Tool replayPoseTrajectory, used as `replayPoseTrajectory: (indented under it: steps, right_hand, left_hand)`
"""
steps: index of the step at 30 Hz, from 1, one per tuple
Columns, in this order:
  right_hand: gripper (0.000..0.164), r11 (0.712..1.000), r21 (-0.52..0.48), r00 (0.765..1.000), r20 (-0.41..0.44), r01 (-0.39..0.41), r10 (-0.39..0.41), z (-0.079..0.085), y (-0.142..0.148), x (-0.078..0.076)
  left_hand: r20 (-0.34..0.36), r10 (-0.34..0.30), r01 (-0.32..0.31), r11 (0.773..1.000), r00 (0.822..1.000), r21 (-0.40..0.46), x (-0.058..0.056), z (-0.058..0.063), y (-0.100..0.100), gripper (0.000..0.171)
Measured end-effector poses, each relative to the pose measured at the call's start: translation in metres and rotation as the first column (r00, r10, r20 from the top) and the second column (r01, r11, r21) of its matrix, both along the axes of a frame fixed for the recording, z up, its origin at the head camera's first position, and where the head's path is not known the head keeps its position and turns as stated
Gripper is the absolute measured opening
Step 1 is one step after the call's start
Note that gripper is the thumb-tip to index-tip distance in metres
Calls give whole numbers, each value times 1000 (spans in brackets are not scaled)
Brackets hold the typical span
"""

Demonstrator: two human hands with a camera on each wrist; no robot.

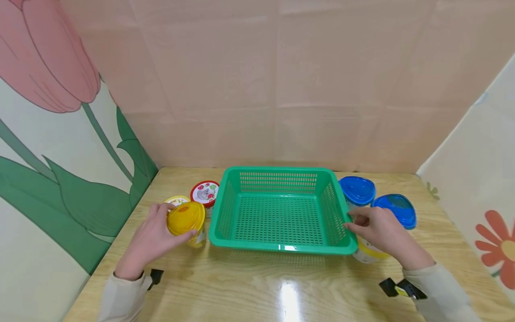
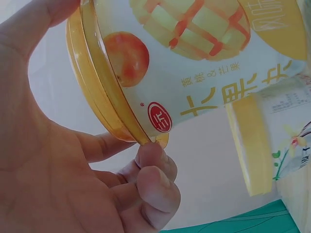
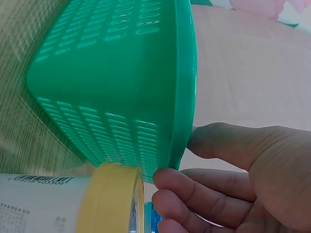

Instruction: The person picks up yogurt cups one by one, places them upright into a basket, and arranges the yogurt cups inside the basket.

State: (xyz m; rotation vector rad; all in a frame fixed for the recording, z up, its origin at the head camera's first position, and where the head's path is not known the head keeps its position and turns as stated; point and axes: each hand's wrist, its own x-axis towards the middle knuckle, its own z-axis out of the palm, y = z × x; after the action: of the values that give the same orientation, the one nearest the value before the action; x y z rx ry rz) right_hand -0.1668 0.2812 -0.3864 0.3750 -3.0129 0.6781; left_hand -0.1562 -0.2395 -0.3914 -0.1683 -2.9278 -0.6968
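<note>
Green plastic basket [image 1: 277,219] on the wooden surface [image 1: 225,286]; your right hand [image 1: 380,228] pinches its right rim between thumb and fingers. Your left hand [image 1: 154,237], curved round the lid, grips a yellow-lidded cup [image 1: 186,218] left of the basket, near a red-lidded tub [image 1: 205,193].

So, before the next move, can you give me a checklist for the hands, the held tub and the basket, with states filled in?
1. Left hand gripping the yellow-lidded tub: ok.
2. Tub's yellow lid on: ok.
3. Right hand pinching the rim of the green basket: ok.
4. Basket upright, opening facing up: ok.
5. Free space beside the basket's right side: not ok; a yellow-rimmed tub stands close by its near corner.
6. Held tub's base off the table: cannot tell.
</note>
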Motion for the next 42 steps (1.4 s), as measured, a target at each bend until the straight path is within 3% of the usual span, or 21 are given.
replayPoseTrajectory:
  steps: [21, 42]
  right_hand:
    - [41, 1000, -5, 1000, -6, -2, 2, -1, 2, 0]
    - [39, 1000, 9, 1000, -15, -12, 12, -1, -1, -1]
  left_hand:
    - [-68, -36, 37, 999, 997, 16, -6, 32, 10, 86]
    - [-139, -39, 37, 999, 990, -18, -17, 41, 11, 82]
